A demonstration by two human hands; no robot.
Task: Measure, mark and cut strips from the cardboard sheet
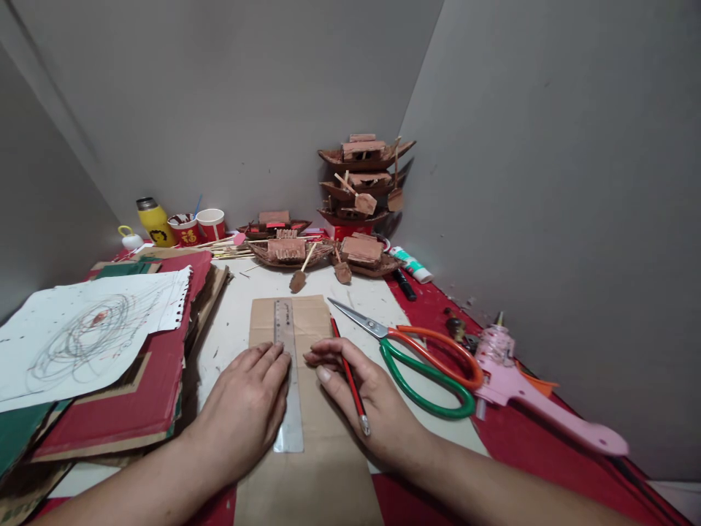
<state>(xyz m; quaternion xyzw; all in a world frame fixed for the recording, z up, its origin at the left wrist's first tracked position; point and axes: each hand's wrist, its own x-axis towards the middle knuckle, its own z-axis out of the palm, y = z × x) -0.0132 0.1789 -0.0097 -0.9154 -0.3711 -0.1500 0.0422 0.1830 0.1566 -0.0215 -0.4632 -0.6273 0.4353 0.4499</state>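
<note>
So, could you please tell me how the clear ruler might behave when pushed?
The clear ruler looks thin and see-through, like plastic, so it is probably light and springy. Lying flat on the brown sheet, it would likely slide rather than tip, though the left hand resting over its edge may hold it back.

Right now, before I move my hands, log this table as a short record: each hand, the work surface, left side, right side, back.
Left hand: laid over the ruler
Right hand: holding the pencil
Work surface: brown sheet, under the ruler
Left side: scribbled drawing on red cardboard
Right side: scissors, pink glue gun
Back: boats, some stacked; yellow bottle
</note>
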